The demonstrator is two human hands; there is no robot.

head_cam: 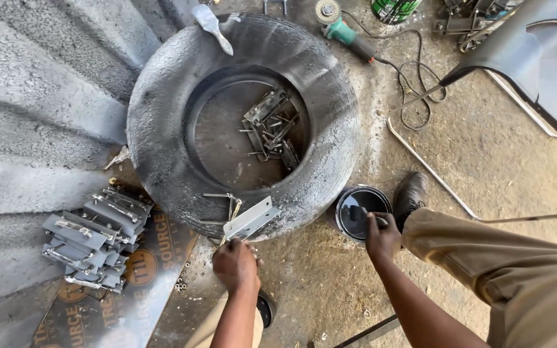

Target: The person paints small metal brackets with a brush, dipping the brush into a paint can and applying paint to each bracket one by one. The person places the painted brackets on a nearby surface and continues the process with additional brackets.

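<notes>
the left hand [235, 264] was closed around the lower end of a pale metal bracket [251, 219], its fingers pressed together on it, so the flat perforated piece slanted up and to the right and lay against the near wall of a big, paint-stained old tyre [162, 84]. the bracket's top end sat at the tyre's inner rim, just beside a couple of thin bent rods [227, 200] resting on the rubber.

the right hand [381, 235] was held over an open round paint tin [359, 211] standing on the floor just right of the tyre. its fingers were curled in a pinch on a brush handle [358, 213] that pointed left into the dark paint; the bristles themselves could not be made out.

inside the tyre's hollow lay a loose heap of grey metal pieces [271, 125], brackets and rods tangled together, toward the right of the opening. a stack of similar grey-painted brackets [95, 235] lay on a printed board [143, 290] on the floor to the left, well apart from both hands. a paintbrush [212, 26] rested on the tyre's far rim. beyond the tyre, a green angle grinder [342, 26] lay on the dirt floor [485, 148] with its black cable [414, 90] looping to the right. a dark shoe [410, 193] stood just beside the tin, and a khaki trouser leg [498, 264] stretched across the lower right.
</notes>
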